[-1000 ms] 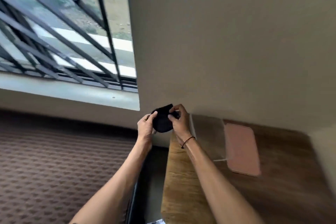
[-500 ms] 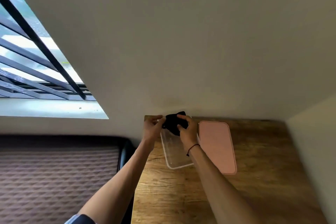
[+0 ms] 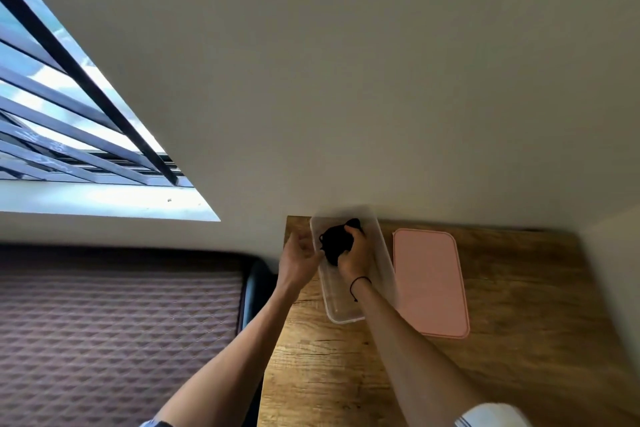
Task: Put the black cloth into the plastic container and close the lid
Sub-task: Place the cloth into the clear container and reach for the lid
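A clear plastic container (image 3: 341, 302) stands open on the wooden table (image 3: 346, 374), against the far wall. The black cloth (image 3: 334, 243) is bunched up inside its far end. My right hand (image 3: 355, 255) is in the container, fingers closed over the cloth from the right. My left hand (image 3: 299, 258) hovers just outside the container's left wall, fingers apart, touching nothing that I can see. The pink lid (image 3: 429, 281) lies flat on the table right beside the container, on its right.
A quilted brown mattress (image 3: 114, 333) lies left of the table, with a dark gap between them. A barred window (image 3: 69, 135) is at the upper left. Walls close the table in at the back and on the right.
Both hands held the cloth in the air over the bed edge, then above the container. Now the right hand has lowered the cloth into the container and the left hand has let go.
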